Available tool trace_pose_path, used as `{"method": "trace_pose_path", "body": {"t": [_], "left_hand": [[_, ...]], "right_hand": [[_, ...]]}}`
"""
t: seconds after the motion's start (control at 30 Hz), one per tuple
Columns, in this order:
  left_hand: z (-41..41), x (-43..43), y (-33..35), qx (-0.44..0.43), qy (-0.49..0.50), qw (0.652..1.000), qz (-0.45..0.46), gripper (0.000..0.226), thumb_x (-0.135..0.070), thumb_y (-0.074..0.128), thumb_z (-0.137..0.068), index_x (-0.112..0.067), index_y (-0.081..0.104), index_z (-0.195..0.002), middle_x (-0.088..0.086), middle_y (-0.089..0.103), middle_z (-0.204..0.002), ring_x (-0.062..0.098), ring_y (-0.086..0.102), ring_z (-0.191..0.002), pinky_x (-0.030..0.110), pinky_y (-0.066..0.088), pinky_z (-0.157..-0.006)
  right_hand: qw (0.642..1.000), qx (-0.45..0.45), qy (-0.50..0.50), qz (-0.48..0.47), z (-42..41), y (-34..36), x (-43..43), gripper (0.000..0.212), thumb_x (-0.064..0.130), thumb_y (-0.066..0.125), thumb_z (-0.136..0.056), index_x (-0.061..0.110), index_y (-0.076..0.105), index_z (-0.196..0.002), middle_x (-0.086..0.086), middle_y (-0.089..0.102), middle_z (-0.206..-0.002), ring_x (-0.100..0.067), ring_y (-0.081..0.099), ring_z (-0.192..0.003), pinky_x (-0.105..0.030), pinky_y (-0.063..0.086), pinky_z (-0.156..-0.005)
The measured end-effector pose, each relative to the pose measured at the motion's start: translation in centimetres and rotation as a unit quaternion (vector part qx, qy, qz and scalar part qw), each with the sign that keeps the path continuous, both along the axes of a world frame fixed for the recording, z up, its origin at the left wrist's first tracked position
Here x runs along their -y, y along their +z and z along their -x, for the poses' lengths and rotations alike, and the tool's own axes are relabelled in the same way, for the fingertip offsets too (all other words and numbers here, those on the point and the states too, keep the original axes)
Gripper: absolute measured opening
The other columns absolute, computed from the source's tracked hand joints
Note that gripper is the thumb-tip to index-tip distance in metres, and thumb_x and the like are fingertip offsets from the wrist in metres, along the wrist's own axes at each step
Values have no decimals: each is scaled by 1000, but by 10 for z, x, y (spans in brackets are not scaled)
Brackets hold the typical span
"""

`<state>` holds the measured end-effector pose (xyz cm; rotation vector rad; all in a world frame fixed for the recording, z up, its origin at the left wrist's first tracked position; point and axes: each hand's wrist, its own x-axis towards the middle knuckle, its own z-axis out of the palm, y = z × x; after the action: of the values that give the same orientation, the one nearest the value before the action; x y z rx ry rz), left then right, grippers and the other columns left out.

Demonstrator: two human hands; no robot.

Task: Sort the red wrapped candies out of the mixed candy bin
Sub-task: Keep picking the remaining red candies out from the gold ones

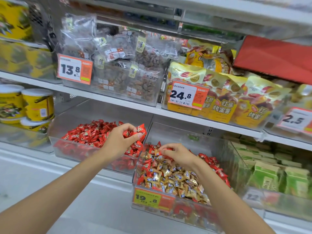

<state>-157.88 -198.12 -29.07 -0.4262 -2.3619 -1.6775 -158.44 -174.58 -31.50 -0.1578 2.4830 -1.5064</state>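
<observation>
A clear mixed candy bin [224,149] holds gold wrapped candies [172,179] with red wrapped candies [212,162] among them. Left of it stands a clear bin [55,130] filled with red candies [89,132]. My left hand [119,141] hovers over the right end of the red bin and grips a bunch of red candies [135,132]. My right hand [179,155] reaches into the back of the mixed bin, its fingers pinching a red candy [166,150] on the pile.
An orange price tag 19.8 [152,199] fronts the mixed bin. Green boxes [270,174] stand to the right, yellow tins [37,105] to the left. The shelf above [118,100] carries bagged snacks and price tags 13.8 and 24.8.
</observation>
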Motion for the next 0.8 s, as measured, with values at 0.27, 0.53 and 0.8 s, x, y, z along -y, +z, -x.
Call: {"method": "trace_pose_path", "body": {"t": [0.27, 0.53, 0.8], "left_hand": [[-7, -2, 18, 13, -19, 999, 42, 15, -23, 69, -85, -12, 59, -85, -6, 45, -46, 7, 35, -36, 21, 37, -42], [6, 15, 15, 23, 2, 999, 32, 18, -26, 70, -85, -13, 58, -83, 6, 51, -56, 19, 44, -49, 23, 41, -44], [8, 35, 0, 30, 9, 996, 84, 18, -30, 70, -83, -15, 61, -80, -6, 66, -100, 14, 57, -104, 26, 37, -88]], "right_hand": [[990, -90, -25, -110, -8, -3, 5, 30, 36, 62, -92, 13, 48, -80, 1, 45, -60, -9, 41, -45, -22, 37, -50], [961, -24, 23, -275, 22, -22, 24, 48, 37, 68, -87, 14, 59, -128, 0, 58, -124, -21, 57, -113, -29, 44, -88], [987, -14, -12, -160, 19, -16, 13, 25, 38, 66, -89, 14, 64, -91, -3, 57, -71, -8, 41, -48, -22, 34, -52]]}}
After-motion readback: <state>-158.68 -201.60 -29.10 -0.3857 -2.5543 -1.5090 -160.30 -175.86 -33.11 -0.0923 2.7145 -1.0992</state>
